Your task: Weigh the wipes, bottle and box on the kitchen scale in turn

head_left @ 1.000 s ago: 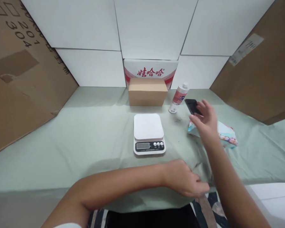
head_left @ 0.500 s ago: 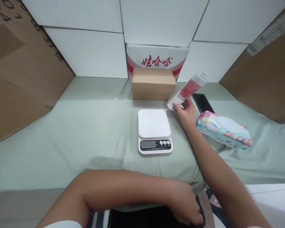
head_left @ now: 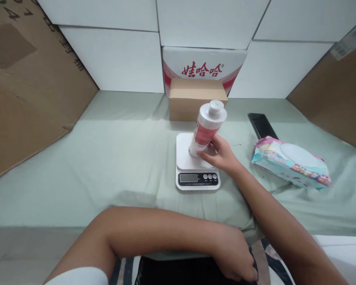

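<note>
- A pale green cloth (head_left: 77, 166) covers the table and is wrinkled near the front edge.
- White boxes (head_left: 112, 59) are stacked as a back wall, with dark seams between them.
- A white carton with red lettering (head_left: 204, 65) stands at the middle of that wall.
- A small brown box (head_left: 195, 99) sits in front of the carton, touching it.
- A large cardboard sheet (head_left: 26, 87) leans in on the left, with black printing and a tape patch.
- Another cardboard sheet (head_left: 335, 95) leans in on the right, with a white label at its top.
- The light is soft and even, from above.
</note>
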`<state>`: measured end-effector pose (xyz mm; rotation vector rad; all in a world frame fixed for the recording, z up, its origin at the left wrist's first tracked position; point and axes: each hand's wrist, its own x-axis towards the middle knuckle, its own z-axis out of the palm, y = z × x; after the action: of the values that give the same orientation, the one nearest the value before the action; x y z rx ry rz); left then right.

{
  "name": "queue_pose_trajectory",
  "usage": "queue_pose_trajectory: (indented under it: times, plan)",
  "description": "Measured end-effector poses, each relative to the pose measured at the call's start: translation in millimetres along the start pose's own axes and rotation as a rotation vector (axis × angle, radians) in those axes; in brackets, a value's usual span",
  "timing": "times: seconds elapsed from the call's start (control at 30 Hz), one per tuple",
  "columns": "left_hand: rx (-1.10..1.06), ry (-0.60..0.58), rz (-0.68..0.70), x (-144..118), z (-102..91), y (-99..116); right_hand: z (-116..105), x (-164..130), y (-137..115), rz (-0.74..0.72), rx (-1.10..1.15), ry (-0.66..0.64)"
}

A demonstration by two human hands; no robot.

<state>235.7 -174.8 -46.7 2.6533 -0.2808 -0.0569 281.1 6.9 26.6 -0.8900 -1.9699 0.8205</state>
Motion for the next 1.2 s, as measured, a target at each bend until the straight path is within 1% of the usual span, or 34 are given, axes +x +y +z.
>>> queue_pose_trajectory:
  times: [0.07, 0.1, 0.17, 0.23, 0.27, 0.33, 0.43, 0.53, 0.67, 0.77, 0.83, 0.9, 0.97, 1.0, 1.07, 1.13, 1.2]
  plan:
    - [-0.032, -0.002, -0.02, -1, -2.2, 0, -4, 2, 7, -0.017, 0.017, 0.061]
    - [-0.047, -0.002, -0.021, -1, -2.8, 0, -7, 3, 12, -0.027, 0.032, 0.135]
    - [-0.061, 0.015, -0.014, -1, -3.2, 0, -14, 6, 23, -0.008, 0.071, 0.361]
    - [-0.048, 0.024, 0.003, -1, -2.6, -1, -20, 9, 36, 0.076, 0.086, 0.59]
    - [-0.035, 0.025, 0.01, -1, -2.1, -1, -23, 10, 42, 0.131, 0.077, 0.667]
    - [-0.01, 0.012, 0.019, 0, -1.4, -1, -25, 10, 51, 0.233, 0.051, 0.735]
    - [0.009, -0.015, 0.025, 1, -1.1, -1, -26, 10, 60, 0.31, 0.056, 0.737]
    - [0.016, -0.035, 0.033, 3, -0.2, -2, -27, 10, 65, 0.306, 0.068, 0.741]
    - [0.041, 0.032, 0.065, 4, 5.8, -5, -27, 10, 65, 0.292, 0.074, 0.731]
    - [0.051, 0.066, 0.084, 4, 11.7, -6, -24, 10, 56, 0.288, 0.078, 0.713]
    - [0.064, 0.071, 0.078, 5, 13.7, -6, -21, 9, 46, 0.267, 0.033, 0.699]
    - [0.065, 0.065, 0.075, 4, 12.4, -6, -18, 8, 35, 0.244, -0.017, 0.677]
    - [0.053, 0.037, 0.067, 4, 7.0, -5, -15, 6, 27, 0.214, -0.037, 0.648]
    - [0.043, 0.01, 0.067, 4, 3.0, -4, -14, 6, 23, 0.182, -0.035, 0.621]
    - [0.022, -0.065, 0.064, 3, -6.2, -3, -13, 4, 19, 0.074, -0.028, 0.526]
    - [0.0, -0.132, 0.055, 2, -14.5, -1, -10, 4, 15, -0.046, -0.015, 0.388]
    - [-0.019, -0.155, 0.048, 1, -19.3, 0, -5, 3, 12, -0.104, -0.007, 0.241]
